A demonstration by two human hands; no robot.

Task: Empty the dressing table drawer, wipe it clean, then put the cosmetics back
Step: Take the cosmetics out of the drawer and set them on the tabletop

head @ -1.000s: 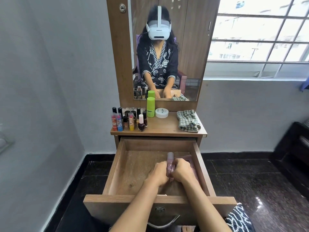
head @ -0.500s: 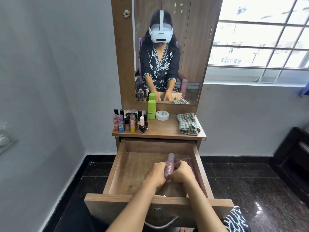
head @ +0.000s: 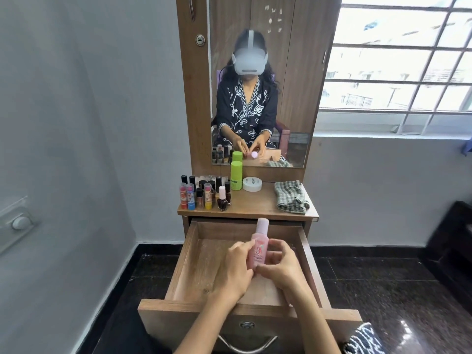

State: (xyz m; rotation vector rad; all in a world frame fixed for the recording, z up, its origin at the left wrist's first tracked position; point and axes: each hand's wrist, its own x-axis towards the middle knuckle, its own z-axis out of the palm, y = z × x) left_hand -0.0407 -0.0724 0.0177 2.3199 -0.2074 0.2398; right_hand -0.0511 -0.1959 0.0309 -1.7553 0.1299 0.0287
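While both hands' fingers [head: 277, 247] curl, pink bottle [head: 258, 251] stands upright.

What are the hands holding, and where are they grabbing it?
A pink bottle, held upright over the open drawer. Both the left hand and the right hand grip its lower body; its cap end sticks up free.

One pink bottle [head: 258, 251], one green bottle [head: 236, 175], one white jar [head: 252, 184], one checked cloth [head: 291, 197], and a cluster of small bottles [head: 204, 192] too crowded to count.
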